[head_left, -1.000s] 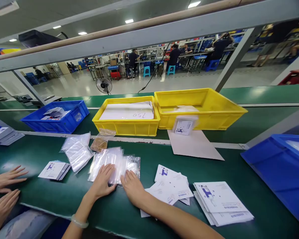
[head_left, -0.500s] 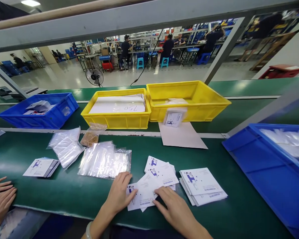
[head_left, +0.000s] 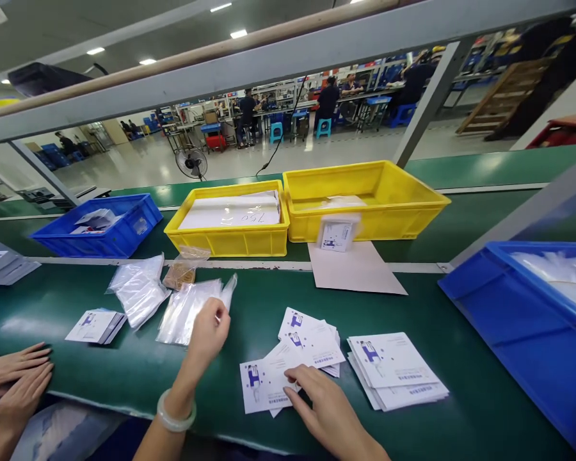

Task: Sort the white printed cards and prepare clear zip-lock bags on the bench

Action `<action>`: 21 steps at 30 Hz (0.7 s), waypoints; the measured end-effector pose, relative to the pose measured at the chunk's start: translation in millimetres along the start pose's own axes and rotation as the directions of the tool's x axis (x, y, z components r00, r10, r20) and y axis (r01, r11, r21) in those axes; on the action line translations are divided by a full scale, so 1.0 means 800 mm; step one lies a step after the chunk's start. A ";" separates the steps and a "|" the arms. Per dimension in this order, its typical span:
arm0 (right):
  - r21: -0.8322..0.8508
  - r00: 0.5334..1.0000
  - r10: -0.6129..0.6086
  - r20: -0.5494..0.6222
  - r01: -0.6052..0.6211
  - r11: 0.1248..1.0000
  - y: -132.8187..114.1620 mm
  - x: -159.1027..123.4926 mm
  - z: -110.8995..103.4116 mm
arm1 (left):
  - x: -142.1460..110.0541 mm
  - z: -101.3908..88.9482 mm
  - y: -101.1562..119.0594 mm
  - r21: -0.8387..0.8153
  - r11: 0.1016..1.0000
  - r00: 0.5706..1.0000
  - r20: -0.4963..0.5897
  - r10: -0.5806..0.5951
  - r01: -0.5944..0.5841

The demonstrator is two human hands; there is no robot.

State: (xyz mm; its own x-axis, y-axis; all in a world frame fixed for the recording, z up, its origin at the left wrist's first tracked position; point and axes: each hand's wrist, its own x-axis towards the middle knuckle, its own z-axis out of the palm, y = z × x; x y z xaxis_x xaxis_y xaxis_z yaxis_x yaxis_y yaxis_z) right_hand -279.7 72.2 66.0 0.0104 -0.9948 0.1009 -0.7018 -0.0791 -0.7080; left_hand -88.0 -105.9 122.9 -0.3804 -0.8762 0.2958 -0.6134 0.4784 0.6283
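My left hand (head_left: 209,330) is over the pile of clear plastic bags (head_left: 183,314), its fingers pinched on the edge of one bag, which lifts and bends up at the right side. Just below, a white printed card (head_left: 264,385) with a purple figure lies on the green bench. My right hand (head_left: 324,403) has thumb and fingertips closed at this card's right edge. Behind it fans a loose group of similar cards (head_left: 312,339). To the right of my right hand stands a stack of the same cards (head_left: 393,368).
Yellow bins (head_left: 225,238) (head_left: 365,218) stand behind, with a cardboard sheet (head_left: 352,269) in front. Blue bins flank the bench at left (head_left: 96,234) and right (head_left: 518,320). A bag of rubber bands (head_left: 180,274) and a small card stack (head_left: 96,326) lie left, near another person's hands (head_left: 22,378).
My left hand has left the card and moved up and left to the plastic bags, pinching one and lifting its edge. My right hand stays at the card. The view has tilted upward.
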 end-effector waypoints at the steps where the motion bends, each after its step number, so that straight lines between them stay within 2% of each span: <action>1: 0.018 1.000 -0.001 0.000 0.001 1.000 0.000 0.001 -0.002 | 0.002 -0.018 0.004 -0.054 0.998 0.999 -0.032 -0.021 0.019; 5: 0.090 0.999 -0.041 -0.026 0.043 0.995 0.002 0.003 -0.002 | -0.004 -0.072 0.013 -0.256 0.965 0.984 -0.148 -0.099 0.059; 7: 0.114 0.995 -0.068 -0.066 0.076 0.991 0.004 0.004 0.001 | -0.014 -0.085 0.012 -0.335 0.940 0.972 -0.191 -0.137 0.067; 10: 0.145 0.991 -0.097 -0.087 0.109 0.983 0.004 0.005 0.005 | -0.030 -0.090 0.010 -0.429 0.900 0.959 -0.219 -0.180 0.071; 13: 0.176 0.993 -0.076 -0.087 0.090 0.980 -0.006 0.011 0.009 | -0.046 -0.079 0.017 -0.509 0.858 0.956 -0.214 -0.201 0.066; 16: 0.170 0.986 -0.074 -0.150 0.100 0.980 -0.021 0.019 0.022 | -0.071 -0.052 0.038 -0.566 0.821 0.957 -0.192 -0.216 0.072; 19: 0.173 0.992 -0.124 -0.016 0.124 0.977 -0.021 0.022 0.043 | -0.100 -0.014 0.063 -0.593 0.802 0.967 -0.154 -0.201 0.072; 21: 0.175 0.995 -0.094 0.038 0.086 0.981 -0.008 0.022 0.053 | -0.119 0.011 0.072 -0.604 0.797 0.986 -0.112 -0.124 0.031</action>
State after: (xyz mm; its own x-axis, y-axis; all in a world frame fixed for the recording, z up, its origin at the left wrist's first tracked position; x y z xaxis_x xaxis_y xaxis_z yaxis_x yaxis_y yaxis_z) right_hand -244.6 52.6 42.8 0.1036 -0.9847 0.1402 -0.5628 -0.1743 -0.8080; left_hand -92.8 5.8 124.7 -0.2210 -0.9297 0.2945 -0.0828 0.3188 0.9442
